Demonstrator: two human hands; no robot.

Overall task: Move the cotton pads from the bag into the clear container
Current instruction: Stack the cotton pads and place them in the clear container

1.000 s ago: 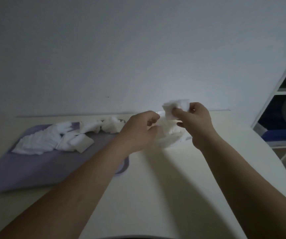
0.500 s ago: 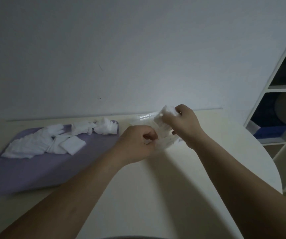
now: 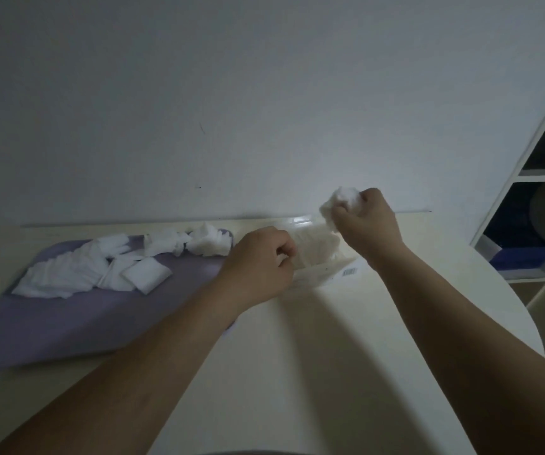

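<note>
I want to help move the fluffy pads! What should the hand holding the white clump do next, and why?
Probably the right hand should lower toward the clear container, whose shiny edge shows just behind the bag, and let go of the cotton pads. It grips the clump lifted above the bag, while the left hand holds the bag's edge.

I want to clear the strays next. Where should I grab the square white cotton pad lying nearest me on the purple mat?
Pinch the square white cotton pad by its near right corner, coming from above and the front. It lies flat on the purple mat, and that corner looks free, while its far left side abuts the heap of white pads.
</note>
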